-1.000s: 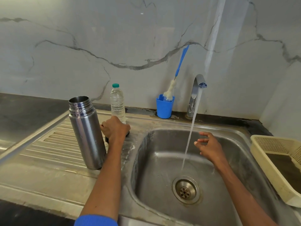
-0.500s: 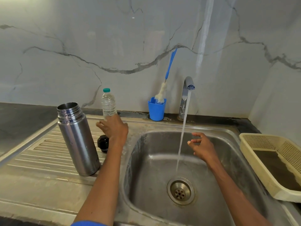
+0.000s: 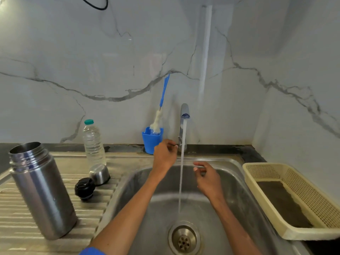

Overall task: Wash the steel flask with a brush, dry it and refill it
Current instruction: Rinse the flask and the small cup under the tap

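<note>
The steel flask stands upright and uncapped on the drainboard at the left. Its black stopper and steel cap lie beside it. A blue-handled bottle brush stands in a blue cup at the wall. Water runs from the tap into the sink. My left hand hovers by the tap's base and the blue cup, fingers loosely curled, holding nothing. Just right of the stream, my right hand is relaxed and holds nothing.
A clear plastic water bottle with a green cap stands behind the steel cap. A cream plastic basket sits on the counter right of the sink. The drain lies at the sink's bottom.
My left hand has left the black stopper on the drainboard and moved right to the tap's base. The right hand has stayed beside the stream.
</note>
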